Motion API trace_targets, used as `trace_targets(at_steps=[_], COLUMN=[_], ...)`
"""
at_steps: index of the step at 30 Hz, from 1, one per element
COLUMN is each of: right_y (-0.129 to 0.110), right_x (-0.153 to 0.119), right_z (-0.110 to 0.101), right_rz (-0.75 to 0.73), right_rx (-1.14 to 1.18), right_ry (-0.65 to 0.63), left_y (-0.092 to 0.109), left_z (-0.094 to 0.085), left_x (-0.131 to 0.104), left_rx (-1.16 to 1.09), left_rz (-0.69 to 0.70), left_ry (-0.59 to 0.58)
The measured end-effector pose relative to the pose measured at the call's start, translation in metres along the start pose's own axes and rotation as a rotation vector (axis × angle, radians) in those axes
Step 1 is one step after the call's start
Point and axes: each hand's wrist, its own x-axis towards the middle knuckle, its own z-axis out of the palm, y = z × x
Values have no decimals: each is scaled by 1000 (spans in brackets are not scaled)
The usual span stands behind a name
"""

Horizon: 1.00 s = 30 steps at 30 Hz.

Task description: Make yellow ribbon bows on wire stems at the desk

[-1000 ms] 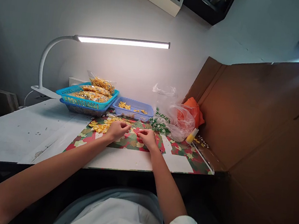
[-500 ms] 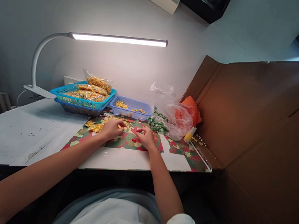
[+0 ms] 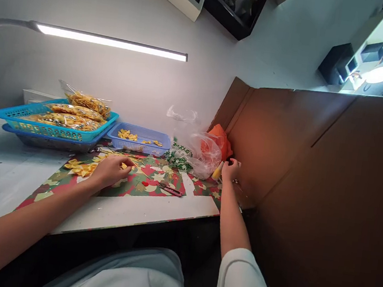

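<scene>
My left hand (image 3: 113, 171) is over the patterned sheet, thumb and fingers pinched on a thin wire-like stem (image 3: 143, 172) that points to the right. Beside that hand lie loose yellow petal-like pieces (image 3: 82, 167) and several thin gold stems (image 3: 141, 158). At the right end of the table, my right hand (image 3: 230, 170) is next to a yellow-and-white bottle (image 3: 217, 171); its fingertips are partly hidden, and I cannot tell whether they grip anything. A pair of small snips (image 3: 171, 190) lies on the sheet between my hands, near a small red piece (image 3: 145, 184).
A turquoise basket (image 3: 49, 130) with bagged yellow pieces stands on a blue one at the left. Behind is a lilac basket (image 3: 138, 146) with a few yellow pieces. Clear plastic bags (image 3: 193, 153) and an orange bag (image 3: 221, 140) lean by the cardboard wall (image 3: 282, 145). A lamp (image 3: 113, 43) hangs above.
My right hand has left the spot beside my left hand and moved right to the bottle, uncovering the snips. The view has swung right; my left hand keeps its pinch.
</scene>
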Motion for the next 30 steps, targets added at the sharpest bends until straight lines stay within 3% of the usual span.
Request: trace_targets(at_steps=[4,9,12,15,17,19,25,30], right_y=[16,15,11,1,-11,-27,-87,-113], right_x=[17,27,31,25,12,-8,-84,-132], right_z=[-2,-6,-24,-55,-77,-94,-104,-99], right_rz=[-93,-198,-228,-287,-339,-375,-354,-469], right_rx=[-67,-97,-94,11,229,500,1106,1190], right_ry=[-183,-389,-368,-193,-80,-77,-483,-732], left_y=[-2,-3,-3,3,14,31,98,121], left_z=[2,3,1,-5,-12,-21,-53,-69], left_x=[0,0,0,3,5,3,-28,-57], left_rx=[14,11,-12,-71,-129,-207,-516,-761], left_rz=[12,40,56,67,95,166,263,187], left_ry=[-13,-14,11,61,91,104,17,-67])
